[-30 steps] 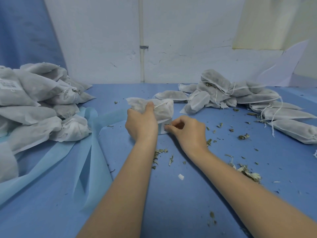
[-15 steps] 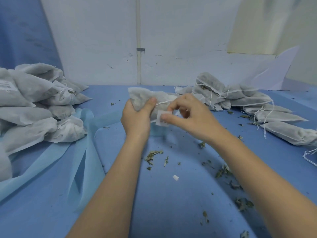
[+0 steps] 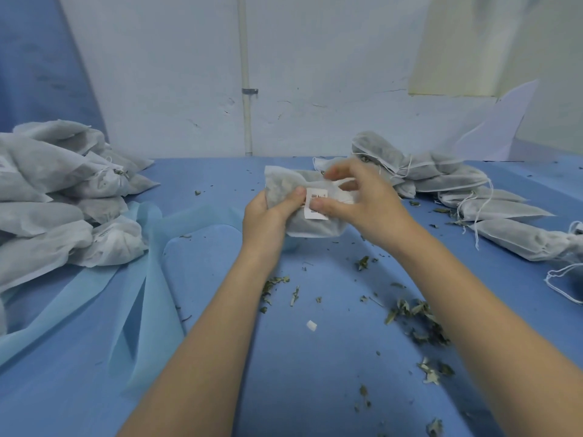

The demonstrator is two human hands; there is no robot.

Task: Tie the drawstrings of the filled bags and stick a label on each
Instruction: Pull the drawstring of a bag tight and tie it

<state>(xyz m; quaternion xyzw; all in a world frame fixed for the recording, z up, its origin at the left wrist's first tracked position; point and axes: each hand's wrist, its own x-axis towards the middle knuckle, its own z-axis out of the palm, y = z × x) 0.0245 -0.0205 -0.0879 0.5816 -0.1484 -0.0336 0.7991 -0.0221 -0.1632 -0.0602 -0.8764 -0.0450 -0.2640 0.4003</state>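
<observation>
Loose leaf bits [image 3: 416, 323]: scattered on the blue cloth [image 3: 315, 389] nearest the body; harmless, though likely to cling under a sticky label.
Left hand [image 3: 271, 216]: curled round the bag's left end, thumb on its face, held above the cloth.
Bag [image 3: 312, 228]: soft, light, thin non-woven fabric over dry herbs; probably crumples, so best held by the filled body.
Label [image 3: 316, 207]: small, white, printed; lying on the bag's face.
Right hand [image 3: 362, 197]: thumb pressing the label down; fingers loosely bent over the bag's top, gripping nothing clearly.
Left pile [image 3: 63, 197]: tied bags, some labelled.
Right pile [image 3: 457, 190]: bags with trailing drawstrings, apparently waiting; strings could snag.
</observation>
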